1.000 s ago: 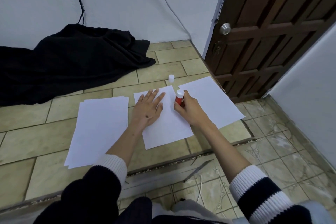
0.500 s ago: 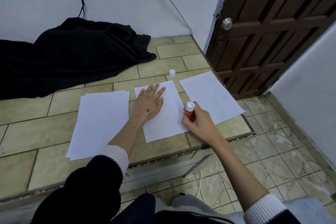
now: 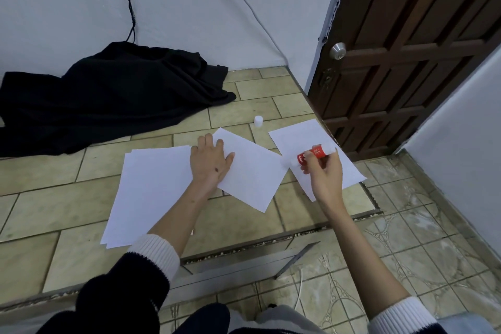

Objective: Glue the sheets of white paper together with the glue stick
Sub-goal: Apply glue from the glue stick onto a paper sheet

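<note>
A single white sheet lies turned at an angle on the tiled floor. My left hand rests flat on its left part with the fingers spread. To the right lies another white sheet. Over its near edge my right hand grips the red glue stick, held nearly level, its left end at the angled sheet's right corner. A stack of white sheets lies to the left. The white glue cap stands on the floor behind the sheets.
A heap of black cloth lies against the white wall at the back left. A brown wooden door stands at the right. A step edge with a metal strip runs across in front of me.
The middle sheet has turned under my left hand and now lies at an angle. My right hand has lifted the glue stick from upright to nearly level, to the right of that sheet.
</note>
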